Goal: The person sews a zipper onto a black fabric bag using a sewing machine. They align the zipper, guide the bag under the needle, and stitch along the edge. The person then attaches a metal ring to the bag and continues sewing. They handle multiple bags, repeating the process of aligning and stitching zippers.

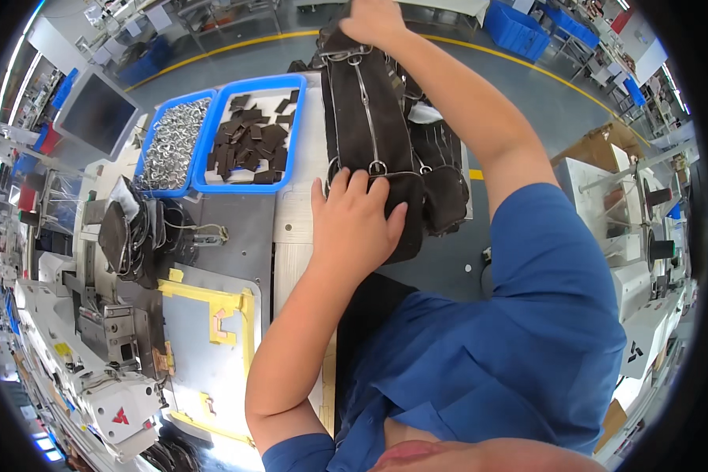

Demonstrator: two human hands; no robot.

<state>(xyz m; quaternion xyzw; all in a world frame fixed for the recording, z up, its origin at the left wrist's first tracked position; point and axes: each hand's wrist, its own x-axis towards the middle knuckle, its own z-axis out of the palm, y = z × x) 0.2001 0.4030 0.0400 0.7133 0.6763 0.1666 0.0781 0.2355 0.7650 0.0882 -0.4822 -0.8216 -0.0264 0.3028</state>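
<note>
A long dark fabric bag with a silver zipper and metal rings lies at the table's right edge. My left hand rests on its near end, fingers spread over the edge beside a metal ring. At the far end my right hand is closed on the bag's dark fabric; some fingertips are hidden. More dark bags with zippers lie beside and under it on the right.
To the left stand a blue tray of dark brown fabric pieces and a blue tray of metal rings. Nearer are a pile of dark pieces, a yellow-edged plate and a white sewing machine. A monitor stands far left.
</note>
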